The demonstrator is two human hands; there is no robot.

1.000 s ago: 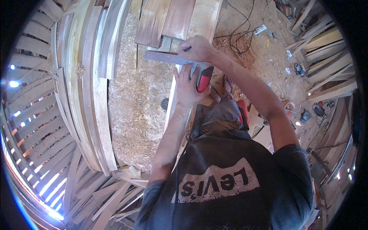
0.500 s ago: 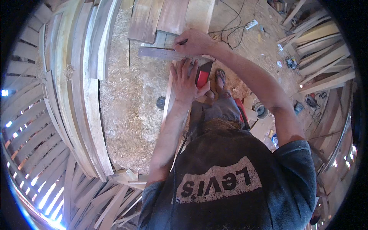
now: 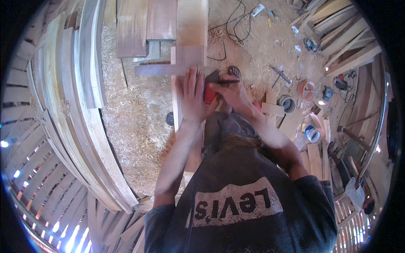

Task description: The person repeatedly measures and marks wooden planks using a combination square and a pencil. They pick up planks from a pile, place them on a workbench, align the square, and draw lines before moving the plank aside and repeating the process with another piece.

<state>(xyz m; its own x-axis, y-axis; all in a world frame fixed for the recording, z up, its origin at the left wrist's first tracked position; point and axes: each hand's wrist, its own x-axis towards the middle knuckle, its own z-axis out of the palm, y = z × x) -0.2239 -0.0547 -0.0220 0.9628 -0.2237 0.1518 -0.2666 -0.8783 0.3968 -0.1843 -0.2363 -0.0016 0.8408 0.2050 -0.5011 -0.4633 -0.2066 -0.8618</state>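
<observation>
Wooden plank point(image 3: 185, 57) under flat left hand point(image 3: 193, 95); right hand point(image 3: 230, 90) pinching pencil point(image 3: 228, 81).

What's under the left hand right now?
The left hand lies flat on a narrow wooden plank, beside a red and black square. The wood under the palm is hidden.
</observation>
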